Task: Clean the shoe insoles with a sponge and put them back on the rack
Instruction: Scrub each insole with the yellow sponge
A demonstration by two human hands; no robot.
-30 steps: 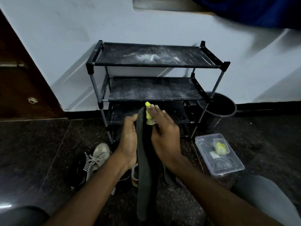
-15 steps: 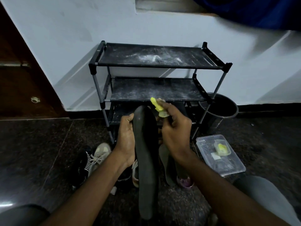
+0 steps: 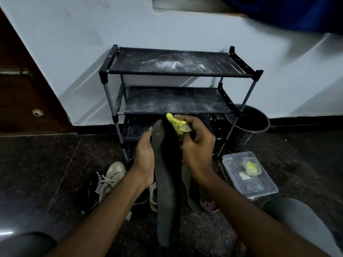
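A person's left hand (image 3: 145, 158) holds a dark insole (image 3: 167, 191) upright, grip closed round its upper edge. The right hand (image 3: 197, 151) pinches a yellow sponge (image 3: 176, 124) by the toe, at one o'clock. A sneaker (image 3: 111, 175) lies on the floor at eight o'clock, a clear plastic container (image 3: 259, 182) at four. The dusty shoe rack (image 3: 178, 101) stands at twelve.

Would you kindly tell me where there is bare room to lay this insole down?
On the rack, the top shelf and middle shelf are both bare, only dusty. The floor between the shoes and the door is free too. It is crowded in front of the rack: shoes, a second insole, the plastic container.
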